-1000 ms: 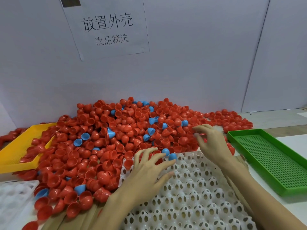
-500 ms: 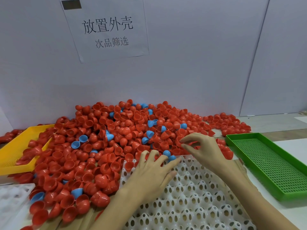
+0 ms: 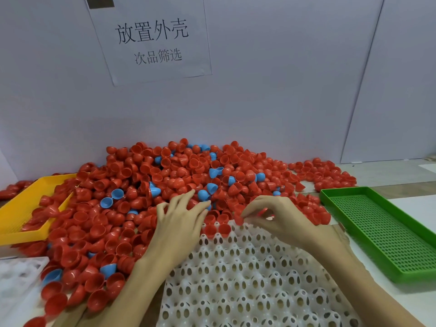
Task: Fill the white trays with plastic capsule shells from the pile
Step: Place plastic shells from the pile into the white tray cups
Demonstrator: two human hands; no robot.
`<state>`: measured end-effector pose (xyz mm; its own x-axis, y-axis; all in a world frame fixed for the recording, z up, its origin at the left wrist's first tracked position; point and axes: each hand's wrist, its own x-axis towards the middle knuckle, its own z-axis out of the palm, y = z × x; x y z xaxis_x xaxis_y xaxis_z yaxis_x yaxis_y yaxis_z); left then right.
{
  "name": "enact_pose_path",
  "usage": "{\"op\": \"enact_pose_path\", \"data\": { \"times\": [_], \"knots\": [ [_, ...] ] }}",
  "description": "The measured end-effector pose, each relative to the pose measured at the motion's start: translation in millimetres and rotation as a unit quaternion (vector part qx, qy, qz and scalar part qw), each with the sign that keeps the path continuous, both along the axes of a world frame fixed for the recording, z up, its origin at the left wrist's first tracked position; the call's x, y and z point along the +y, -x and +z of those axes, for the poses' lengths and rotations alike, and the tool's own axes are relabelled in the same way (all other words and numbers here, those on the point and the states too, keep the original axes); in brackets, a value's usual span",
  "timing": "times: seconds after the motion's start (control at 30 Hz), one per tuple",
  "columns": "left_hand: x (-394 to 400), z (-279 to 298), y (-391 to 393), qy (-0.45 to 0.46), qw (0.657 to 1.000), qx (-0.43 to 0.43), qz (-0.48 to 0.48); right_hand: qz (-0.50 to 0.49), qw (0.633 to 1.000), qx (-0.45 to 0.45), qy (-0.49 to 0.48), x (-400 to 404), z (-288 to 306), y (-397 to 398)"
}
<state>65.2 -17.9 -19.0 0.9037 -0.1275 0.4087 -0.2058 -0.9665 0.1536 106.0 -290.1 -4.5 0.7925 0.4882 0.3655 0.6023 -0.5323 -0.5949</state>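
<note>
Head view: big pile (image 3: 146,199) of red capsule shells, a few blue among them, heaped against the wall on the bench (image 3: 415,201). White tray (image 3: 247,274) sits in front of the person, its far edge touching the pile; nearly all cups bare, two red shells (image 3: 217,230) seated in the far row.

Left hand (image 3: 181,223) lies flat on the pile at the tray's far edge, fingers spread and straight, holding nothing. Right hand (image 3: 278,220) is curled over the tray's far row, fingertips pinching a red shell (image 3: 238,219).

Step in hand, as I judge it: seating that shell in the far row. Filling has barely begun. Next move calls for setting it open side up into a free cup beside the seated two, then reaching for another.

Yellow tray (image 3: 16,213) at left, half buried; green tray (image 3: 382,232) at right; second white tray (image 3: 16,277) at lower left.
</note>
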Motion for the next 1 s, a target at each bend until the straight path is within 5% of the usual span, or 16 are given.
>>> {"op": "enact_pose_path", "data": {
  "times": [0.13, 0.37, 0.57, 0.73, 0.83, 1.0],
  "knots": [
    [-1, -9, 12, 0.085, 0.993, -0.058, -0.066, 0.029, 0.997, -0.008, 0.075, 4, -4, 0],
    [-13, -11, 23, 0.063, 0.977, 0.053, -0.199, 0.023, 0.997, 0.002, 0.067, 2, -2, 1],
    [-12, -10, 24, 0.056, 0.975, 0.068, -0.206, 0.046, 0.992, 0.008, 0.121, 4, -2, 4],
    [-14, 5, 8, 0.165, 0.975, 0.015, -0.145, 0.009, 0.998, -0.007, 0.056, 1, 2, 3],
    [-14, 20, -22, 0.106, 0.990, -0.019, -0.088, -0.022, 0.999, -0.013, 0.034, -2, 3, 1],
    [-14, 26, -65, 0.038, 0.996, 0.057, -0.057, -0.042, 0.999, -0.002, 0.034, -5, 1, 0]
  ]
}}
